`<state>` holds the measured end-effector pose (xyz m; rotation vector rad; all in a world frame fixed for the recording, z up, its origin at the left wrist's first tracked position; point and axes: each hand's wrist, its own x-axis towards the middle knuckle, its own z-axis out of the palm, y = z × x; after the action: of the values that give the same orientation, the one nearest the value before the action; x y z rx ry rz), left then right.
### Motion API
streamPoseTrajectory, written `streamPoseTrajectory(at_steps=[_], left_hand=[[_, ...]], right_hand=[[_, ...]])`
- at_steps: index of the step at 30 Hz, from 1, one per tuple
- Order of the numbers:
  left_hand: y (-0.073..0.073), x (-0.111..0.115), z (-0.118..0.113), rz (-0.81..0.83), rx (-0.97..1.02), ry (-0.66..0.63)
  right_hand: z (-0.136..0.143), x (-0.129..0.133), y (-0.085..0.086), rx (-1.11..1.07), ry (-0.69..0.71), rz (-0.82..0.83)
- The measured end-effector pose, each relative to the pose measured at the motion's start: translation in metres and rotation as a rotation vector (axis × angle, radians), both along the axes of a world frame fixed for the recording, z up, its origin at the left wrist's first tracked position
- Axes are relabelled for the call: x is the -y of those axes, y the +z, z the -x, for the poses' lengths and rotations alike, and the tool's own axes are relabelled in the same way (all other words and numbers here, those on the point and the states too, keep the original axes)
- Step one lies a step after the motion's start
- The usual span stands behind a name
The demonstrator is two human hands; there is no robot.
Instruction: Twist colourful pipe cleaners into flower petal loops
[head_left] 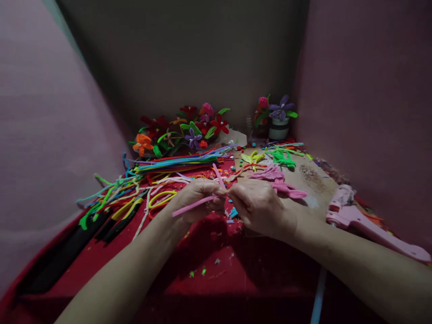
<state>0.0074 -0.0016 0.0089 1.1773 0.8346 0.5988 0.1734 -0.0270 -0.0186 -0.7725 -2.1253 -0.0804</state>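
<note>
A pink pipe cleaner [193, 206] is pinched between my two hands over the middle of the table. My left hand [201, 194] is closed on it, with one length sticking out toward the lower left and another pointing up. The fingertips of my right hand [259, 204] press together against the pipe cleaner, close beside the left fingers. My fingers hide the part where the hands meet. Just beyond the right hand lie pink looped pipe-cleaner pieces [288, 189]. A bundle of coloured pipe cleaners [178, 163] rests behind the left hand.
Pliers [125, 218] with yellow-and-black handles lie at the left. A pink glue gun [371, 227] sits by my right forearm on a brown board [317, 191]. Pipe-cleaner flowers [192, 130] and a small flower pot [279, 129] stand at the back. Scraps dot the red cloth [209, 252].
</note>
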Motion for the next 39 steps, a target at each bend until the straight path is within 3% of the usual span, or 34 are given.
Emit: streamPoseTrajectory(at_steps=[2, 6, 11, 15, 18, 22, 24, 25, 27, 31, 33, 35, 39], left_hand=[[0.000, 0.000, 0.000, -0.038, 0.045, 0.032], [0.011, 0.005, 0.005, -0.467, -0.011, 0.217], [0.020, 0.006, 0.013, -1.064, -0.192, 0.102], [0.020, 0.007, 0.013, -1.289, -0.304, 0.122], [0.020, 0.010, 0.011, -1.180, -0.359, 0.127], [0.016, 0.010, 0.010, -0.531, -0.291, -0.002], [0.013, 0.008, 0.010, -0.338, -0.191, -0.017], [0.012, 0.007, 0.010, -0.317, -0.169, -0.004], [0.012, 0.006, 0.009, -0.357, -0.193, 0.040], [0.016, 0.008, 0.008, -0.519, -0.281, 0.126], [0.017, 0.008, 0.008, -0.580, -0.316, 0.149], [0.017, 0.008, 0.007, -0.626, -0.359, 0.156], [0.016, 0.008, 0.005, -0.724, -0.465, 0.152]], right_hand=[[0.000, 0.000, 0.002, -0.078, 0.020, 0.044], [0.000, -0.002, 0.009, -0.327, 0.115, 0.430], [0.000, -0.003, 0.017, -0.542, 0.332, 0.836], [0.000, -0.001, 0.018, -0.542, 0.381, 0.892], [-0.001, 0.002, 0.017, -0.405, 0.297, 0.711], [0.001, 0.007, 0.010, -0.159, 0.110, 0.193], [0.003, 0.006, 0.005, -0.100, 0.063, 0.063], [0.004, 0.005, 0.004, -0.107, 0.054, 0.072], [0.005, 0.002, 0.004, -0.185, 0.091, 0.247], [0.003, -0.006, 0.012, -0.453, 0.329, 0.931], [0.001, -0.009, 0.015, -0.560, 0.382, 1.163], [0.000, -0.010, 0.015, -0.624, 0.372, 1.232], [0.001, -0.011, 0.010, -0.616, 0.307, 1.106]])
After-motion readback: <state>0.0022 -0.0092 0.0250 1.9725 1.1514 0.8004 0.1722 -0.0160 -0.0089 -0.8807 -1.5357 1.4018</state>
